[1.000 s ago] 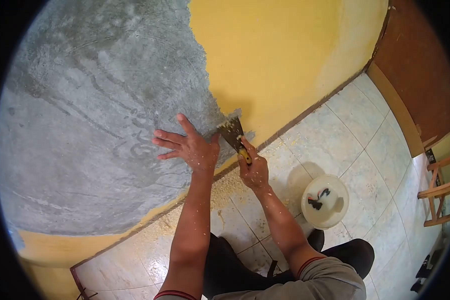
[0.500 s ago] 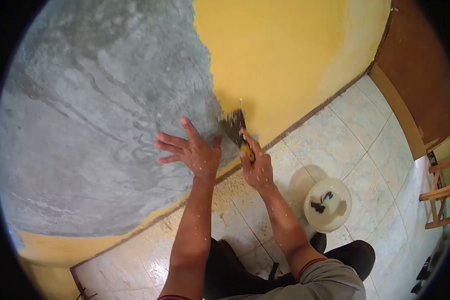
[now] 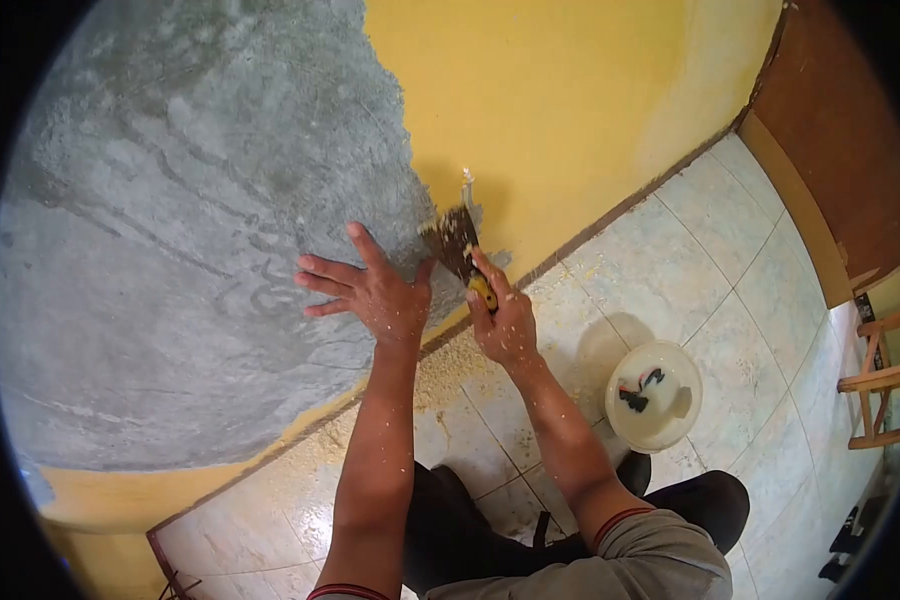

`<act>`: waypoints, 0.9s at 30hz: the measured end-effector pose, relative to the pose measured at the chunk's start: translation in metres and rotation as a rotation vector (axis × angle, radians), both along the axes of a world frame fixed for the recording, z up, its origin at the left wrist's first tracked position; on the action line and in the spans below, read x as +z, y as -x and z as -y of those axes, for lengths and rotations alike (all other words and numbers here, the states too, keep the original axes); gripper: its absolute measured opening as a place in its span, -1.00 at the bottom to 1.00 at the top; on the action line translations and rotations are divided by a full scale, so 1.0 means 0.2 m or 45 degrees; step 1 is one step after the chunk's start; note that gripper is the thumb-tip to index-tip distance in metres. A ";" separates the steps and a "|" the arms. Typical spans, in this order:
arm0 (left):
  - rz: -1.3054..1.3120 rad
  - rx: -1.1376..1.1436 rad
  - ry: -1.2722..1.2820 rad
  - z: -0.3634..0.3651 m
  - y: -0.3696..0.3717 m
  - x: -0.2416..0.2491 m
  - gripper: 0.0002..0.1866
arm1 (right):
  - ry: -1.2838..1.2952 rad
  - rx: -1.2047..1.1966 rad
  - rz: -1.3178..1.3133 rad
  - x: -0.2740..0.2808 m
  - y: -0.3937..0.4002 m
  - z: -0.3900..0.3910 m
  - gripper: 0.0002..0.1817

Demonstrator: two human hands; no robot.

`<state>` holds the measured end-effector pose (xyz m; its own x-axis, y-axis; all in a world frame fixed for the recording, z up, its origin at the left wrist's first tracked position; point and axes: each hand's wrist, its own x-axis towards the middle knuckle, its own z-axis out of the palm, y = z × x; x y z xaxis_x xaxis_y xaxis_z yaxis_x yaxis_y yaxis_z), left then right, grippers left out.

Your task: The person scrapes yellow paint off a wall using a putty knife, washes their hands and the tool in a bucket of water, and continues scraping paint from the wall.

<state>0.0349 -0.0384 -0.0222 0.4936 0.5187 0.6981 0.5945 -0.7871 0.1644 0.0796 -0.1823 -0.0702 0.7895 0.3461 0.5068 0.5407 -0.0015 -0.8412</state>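
My right hand grips a putty knife by its yellow and black handle. Flecks of paint cling to its wide, dark blade, which is at the wall along the edge between bare grey plaster and yellow paint. To the left, my left hand has its fingers spread against the grey plaster. Small pale chips dot both forearms. A narrow grey patch shows in the yellow paint just right of the blade.
A round whitish bucket with dark items inside stands on the tiled floor. Paint scrapings lie along the wall's base. A wooden stool and a brown panel are at the right.
The putty knife has moved up and slightly left along the paint edge with my right hand. Fresh grey patches show in the yellow beside it. My left hand stays spread on the wall.
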 end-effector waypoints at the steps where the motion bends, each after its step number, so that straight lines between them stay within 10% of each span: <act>1: 0.007 -0.010 -0.007 0.01 0.00 0.00 0.52 | -0.007 -0.010 0.007 -0.08 0.02 0.02 -0.44; 27: 0.116 -0.067 0.000 0.01 -0.01 0.00 0.44 | 0.154 -0.035 -0.088 0.07 0.04 -0.03 -0.43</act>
